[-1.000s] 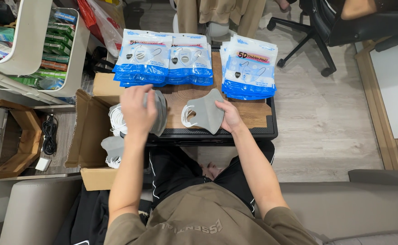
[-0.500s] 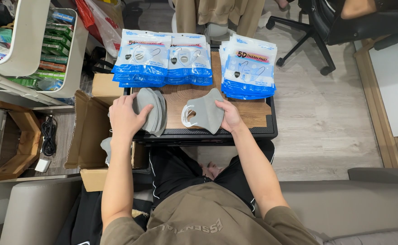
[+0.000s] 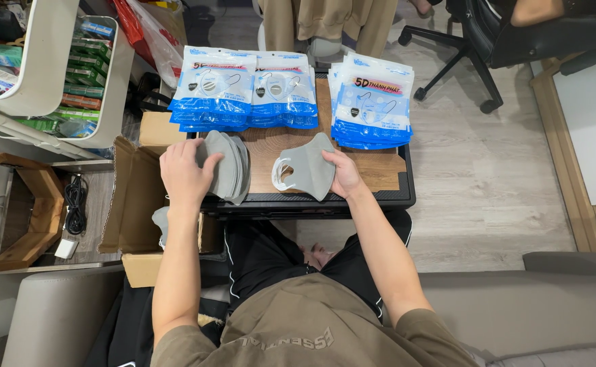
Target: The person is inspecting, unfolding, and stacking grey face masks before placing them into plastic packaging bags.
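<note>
From left to right: our left hand rests with fingers curled around a fanned stack of grey masks at the small table's left edge, above an open cardboard box; our right hand pinches a single grey mask. A loose grip could likely spill the overhanging stack boxward.

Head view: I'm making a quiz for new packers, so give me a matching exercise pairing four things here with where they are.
Things:
1. stack of grey masks
2. single grey mask
3. blue and white packets
4. cardboard box

Places:
A. on the floor, left of the table
B. under the left hand
C. along the table's far edge
D. at the right hand

Pairs: 1-B, 2-D, 3-C, 4-A
</note>
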